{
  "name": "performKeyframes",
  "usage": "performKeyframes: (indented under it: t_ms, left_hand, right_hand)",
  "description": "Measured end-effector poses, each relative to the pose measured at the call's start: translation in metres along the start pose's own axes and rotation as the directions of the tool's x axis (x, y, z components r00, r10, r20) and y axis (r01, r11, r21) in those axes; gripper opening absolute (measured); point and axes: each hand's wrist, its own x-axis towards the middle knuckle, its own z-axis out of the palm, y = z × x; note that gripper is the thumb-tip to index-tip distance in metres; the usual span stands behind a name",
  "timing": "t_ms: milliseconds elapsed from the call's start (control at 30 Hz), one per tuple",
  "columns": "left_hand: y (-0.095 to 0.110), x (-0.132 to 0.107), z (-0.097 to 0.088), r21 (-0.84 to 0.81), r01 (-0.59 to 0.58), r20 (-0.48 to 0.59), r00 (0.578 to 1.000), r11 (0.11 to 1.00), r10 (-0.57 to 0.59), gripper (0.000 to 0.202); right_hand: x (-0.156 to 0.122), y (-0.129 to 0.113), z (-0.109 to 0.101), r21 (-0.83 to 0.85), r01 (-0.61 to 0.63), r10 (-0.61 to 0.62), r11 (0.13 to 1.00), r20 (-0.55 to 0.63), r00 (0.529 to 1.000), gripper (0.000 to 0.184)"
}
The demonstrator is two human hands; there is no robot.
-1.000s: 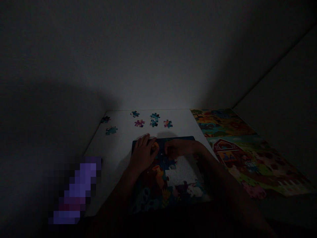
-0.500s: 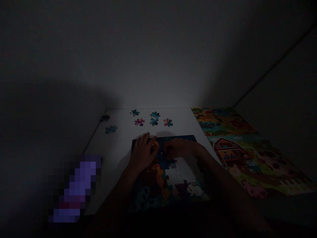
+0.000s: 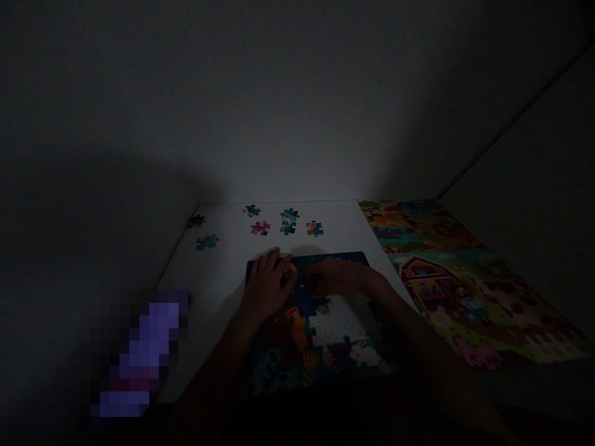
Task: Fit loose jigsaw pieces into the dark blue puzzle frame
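Note:
A dark blue, partly assembled jigsaw puzzle [image 3: 302,371] lies on the white table in dim light. Its middle right has a white gap, with an orange jar picture and a white rabbit picture beside it. My left hand [image 3: 270,282] lies flat over the puzzle's upper left edge, fingers stretched out. At the upper middle, my right hand [image 3: 337,276] is bent down onto the puzzle with its fingers curled together. Whatever is under those fingertips is hidden.
Loose puzzle pieces [image 3: 261,228] lie along the back of the white table [image 3: 223,279], with another piece [image 3: 207,241] at the left. Two finished picture puzzles [image 3: 465,310] are on the right. A blurred purple object [image 3: 149,347] stands at the left. Walls [image 3: 288,111] rise behind.
Both hands keep almost the same place on the puzzle. The whole view has shifted very slightly.

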Motion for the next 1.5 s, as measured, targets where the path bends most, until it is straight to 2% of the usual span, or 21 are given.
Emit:
performKeyframes:
  t_ms: [233,433,867,1133,1333,1500]
  left_hand:
    - [0.001,0.000,-0.001,0.003,0.014,0.007,1.000,1.000,-0.014,0.046]
    - [0.001,0.000,-0.001,0.014,0.006,0.008,1.000,1.000,-0.006,0.047]
    - [0.000,0.001,0.001,-0.008,0.000,-0.009,1.000,1.000,0.000,0.046]
    - [0.000,0.000,0.002,-0.003,0.005,-0.008,1.000,1.000,-0.005,0.046]
    - [0.000,0.000,0.002,0.010,0.012,-0.009,1.000,1.000,-0.012,0.046]
    - [0.001,0.000,0.000,0.001,0.018,-0.009,1.000,1.000,-0.018,0.046]
  right_hand:
    - [-0.001,-0.002,-0.002,-0.087,-0.012,0.016,0.996,0.051,0.999,0.016]
    - [-0.001,-0.001,-0.002,-0.090,-0.035,0.040,0.995,0.052,0.998,0.017]
    - [0.001,0.005,-0.002,0.168,0.051,-0.057,0.984,0.034,0.998,0.021]
    - [0.006,0.009,-0.002,0.194,0.048,-0.065,0.980,0.085,0.994,0.013]
    - [0.011,0.020,0.000,0.283,0.056,-0.085,0.958,0.091,0.992,0.014]
    - [0.014,0.029,0.003,0.323,0.071,-0.092,0.944,0.051,0.994,0.015]
